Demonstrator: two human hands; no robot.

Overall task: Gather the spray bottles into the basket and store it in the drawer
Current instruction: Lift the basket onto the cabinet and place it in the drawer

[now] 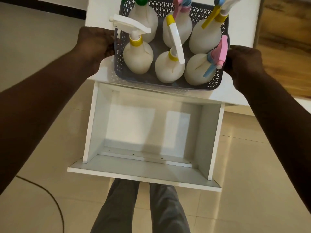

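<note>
A grey perforated basket point(118, 64) holds several white spray bottles point(138, 56) with yellow, pink, blue and green triggers, all upright. My left hand point(96, 42) grips the basket's left wall and my right hand point(244, 60) grips its right wall. The basket is over the white cabinet top point(223, 96), just behind the open drawer point(148, 170). The white drawer is pulled out toward me and has nothing inside.
My legs in grey trousers point(141, 209) stand right behind the drawer front. A dark cable point(50, 197) lies on the tiled floor at lower left. A wooden surface point(286, 31) shows at upper right.
</note>
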